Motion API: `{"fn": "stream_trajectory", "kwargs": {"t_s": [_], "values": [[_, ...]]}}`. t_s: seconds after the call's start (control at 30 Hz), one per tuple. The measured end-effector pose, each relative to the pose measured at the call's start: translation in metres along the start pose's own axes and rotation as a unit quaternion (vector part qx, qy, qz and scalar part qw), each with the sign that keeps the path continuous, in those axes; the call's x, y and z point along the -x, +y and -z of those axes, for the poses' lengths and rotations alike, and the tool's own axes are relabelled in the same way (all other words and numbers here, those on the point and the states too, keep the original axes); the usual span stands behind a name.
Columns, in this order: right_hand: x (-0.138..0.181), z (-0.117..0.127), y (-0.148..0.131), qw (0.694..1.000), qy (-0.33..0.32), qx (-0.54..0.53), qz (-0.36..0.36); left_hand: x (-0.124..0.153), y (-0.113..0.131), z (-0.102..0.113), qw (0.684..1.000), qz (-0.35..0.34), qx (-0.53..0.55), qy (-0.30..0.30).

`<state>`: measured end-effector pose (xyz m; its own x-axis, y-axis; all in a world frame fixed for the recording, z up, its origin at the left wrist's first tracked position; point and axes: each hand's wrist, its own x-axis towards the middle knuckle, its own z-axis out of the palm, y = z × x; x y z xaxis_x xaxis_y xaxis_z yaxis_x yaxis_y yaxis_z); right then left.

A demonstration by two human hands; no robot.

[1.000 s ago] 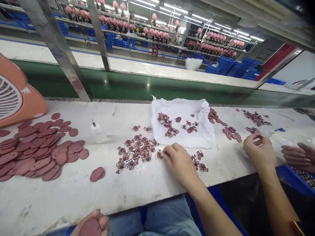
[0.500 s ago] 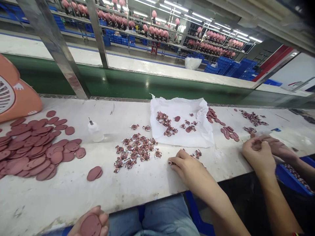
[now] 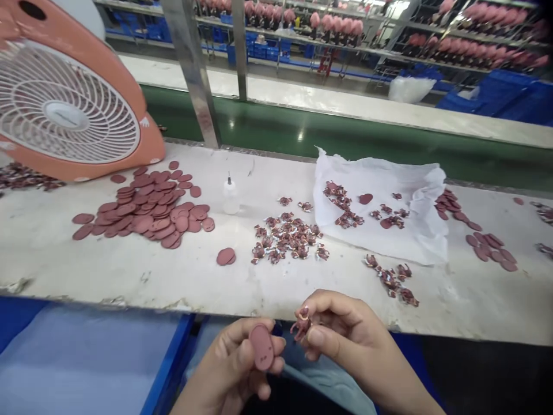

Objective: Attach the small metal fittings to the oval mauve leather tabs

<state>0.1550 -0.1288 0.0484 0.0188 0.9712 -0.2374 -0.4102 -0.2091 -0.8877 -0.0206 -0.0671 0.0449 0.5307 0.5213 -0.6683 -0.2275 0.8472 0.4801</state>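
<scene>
My left hand (image 3: 235,363) is closed on a dark red oval piece (image 3: 262,346), held below the table's front edge. My right hand (image 3: 341,334) pinches a small red-and-white figure part (image 3: 301,327) right beside that oval. On the white worktable (image 3: 129,276) lies a heap of the same small figure parts (image 3: 287,237), with a few more in a loose cluster (image 3: 391,279) near the front edge. A big pile of red ovals (image 3: 149,210) lies to the left, and a lone pair of ovals (image 3: 226,256) sits nearer the front edge.
An orange fan with a white grille (image 3: 64,109) stands at the back left. A small glue bottle (image 3: 230,196) stands mid-table. A white sheet (image 3: 415,230) carries more parts. More red ovals (image 3: 488,245) lie right. A green conveyor (image 3: 302,132) runs behind. A blue bin (image 3: 78,363) sits below left.
My right hand left the table with a small figure part and came to the oval in my left hand. The view swung left and down; the co-worker's hands are out of view.
</scene>
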Motion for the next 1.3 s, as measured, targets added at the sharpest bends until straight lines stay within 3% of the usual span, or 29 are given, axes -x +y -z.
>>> {"fn": "stream_trajectory", "kwargs": {"t_s": [0.17,0.3,0.7,0.97,1.3], "values": [[0.001,-0.013,-0.011,0.971,0.006,0.226,0.076,0.000,-0.006,0.009,0.998,-0.018,-0.021,-0.058],[0.000,-0.019,-0.014,0.944,-0.012,0.308,0.114,-0.003,-0.006,0.014,0.995,-0.011,-0.017,-0.093],[-0.004,-0.021,-0.020,0.914,-0.055,0.377,0.142,-0.007,-0.013,0.025,0.993,0.002,-0.012,-0.118],[-0.008,-0.023,-0.022,0.877,-0.059,0.446,0.170,-0.011,-0.013,0.027,0.992,0.004,-0.019,-0.128],[-0.008,-0.022,-0.021,0.880,-0.070,0.447,0.142,-0.011,-0.013,0.030,0.992,0.006,0.002,-0.125]]}}
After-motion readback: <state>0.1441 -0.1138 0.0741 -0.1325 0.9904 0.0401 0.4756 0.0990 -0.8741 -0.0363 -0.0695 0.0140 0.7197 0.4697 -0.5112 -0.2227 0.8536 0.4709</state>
